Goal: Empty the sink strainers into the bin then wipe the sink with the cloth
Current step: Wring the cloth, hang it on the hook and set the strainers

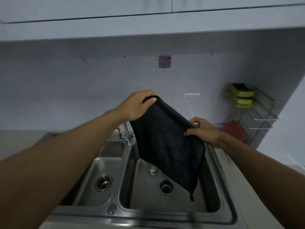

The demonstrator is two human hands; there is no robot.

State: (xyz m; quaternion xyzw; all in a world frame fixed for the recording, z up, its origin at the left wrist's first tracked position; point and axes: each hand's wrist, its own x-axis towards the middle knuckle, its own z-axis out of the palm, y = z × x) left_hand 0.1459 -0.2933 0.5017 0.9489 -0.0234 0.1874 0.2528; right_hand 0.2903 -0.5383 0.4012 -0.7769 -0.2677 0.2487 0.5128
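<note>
A black cloth (168, 146) hangs spread out above the right basin of a steel double sink (219, 176). My left hand (137, 106) pinches the cloth's upper left corner, thumb on the front. My right hand (204, 131) pinches its upper right corner, lower than the left, so the top edge slopes down to the right. A small loop dangles from the cloth's bottom corner. The left drain strainer (103, 182) and the right drain strainer (165, 187) sit in their basins. The bin is out of view.
A chrome tap (126, 133) stands behind the sink, partly hidden by my left arm. A wire rack (257, 113) on the right wall holds yellow sponges (241, 95) and a red sponge (234, 131). A purple hook (164, 61) is stuck on the tiled wall.
</note>
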